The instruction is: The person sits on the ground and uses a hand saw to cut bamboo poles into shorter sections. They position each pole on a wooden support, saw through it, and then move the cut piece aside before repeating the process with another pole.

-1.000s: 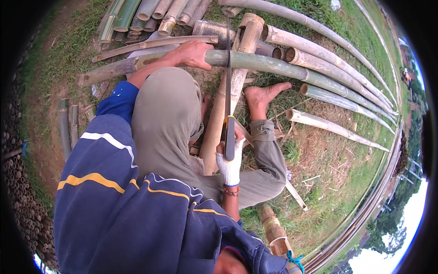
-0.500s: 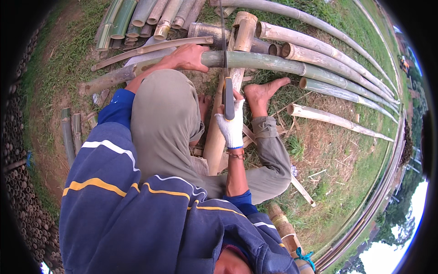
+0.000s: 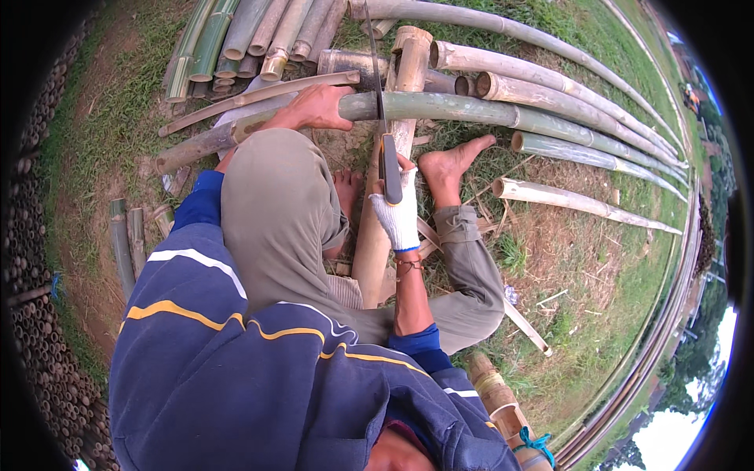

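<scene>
Left hand point(image 3: 323, 108): bare, fingers curled over the green bamboo pole point(image 3: 454, 107), just left of the blade.
Right hand point(image 3: 398, 212): white-gloved, fingers wrapped round the handle of the saw point(image 3: 390, 174).
Pole position: crosswise under the left fingers, ahead of the right ones; long end runs off right.
Blade line: points away from the right fingers, across the pole. From where I stand, can't tell if the teeth are in a cut.
Sawing: reads as a crosscut stroke in hand. Next move calls for pole pinned, blade square, left fingers clear of the teeth.
Support log point(image 3: 367, 255): just left of the right fingers, crosses the pole; probably the rest for it.
Dark log point(image 3: 345, 67): just beyond the left fingers; blade passes over it, could foul if the tip dips.
Knee point(image 3: 279, 188): beside the left forearm, tight on elbow room.
Bare foot point(image 3: 449, 166): near the right fingers, ahead and right; watch it if the blade slips.
Split strip point(image 3: 255, 102): left of the left fingers, beyond the pole.
Pale poles point(image 3: 542, 96): well right of the left fingers, beyond the green one.
</scene>
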### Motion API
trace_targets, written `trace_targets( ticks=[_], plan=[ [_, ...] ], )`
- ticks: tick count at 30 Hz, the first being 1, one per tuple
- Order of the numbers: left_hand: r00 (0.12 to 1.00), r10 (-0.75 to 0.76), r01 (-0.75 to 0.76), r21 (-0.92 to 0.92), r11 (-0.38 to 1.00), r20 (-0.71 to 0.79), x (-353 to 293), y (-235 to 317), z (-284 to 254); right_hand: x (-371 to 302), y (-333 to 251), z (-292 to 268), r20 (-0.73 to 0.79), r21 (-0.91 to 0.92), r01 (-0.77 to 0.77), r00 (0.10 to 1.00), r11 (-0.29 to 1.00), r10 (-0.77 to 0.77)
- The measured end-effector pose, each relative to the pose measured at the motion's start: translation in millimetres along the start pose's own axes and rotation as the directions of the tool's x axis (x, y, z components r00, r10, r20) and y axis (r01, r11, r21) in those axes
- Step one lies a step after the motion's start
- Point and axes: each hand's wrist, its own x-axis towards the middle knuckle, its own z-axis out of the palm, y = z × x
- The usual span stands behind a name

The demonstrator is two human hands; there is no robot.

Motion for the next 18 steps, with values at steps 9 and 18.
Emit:
trace_targets(
  ticks=[9, 18],
  plan=[
    [0.997, -0.056, 0.056, -0.002, 0.998, 0.049, -9.7, 1.8, 15.0, -188.9, -72.4, -61.8, 0.032, -0.151, -0.278, 0.958, 0.949, 0.286],
    [0.99, -0.065, 0.077, 0.096, 0.992, -0.125, 18.7, 40.1, 43.5, -22.6, -10.2, -11.9, -0.027, 0.055, -0.035, 0.999, 0.998, 0.036]
  ],
)
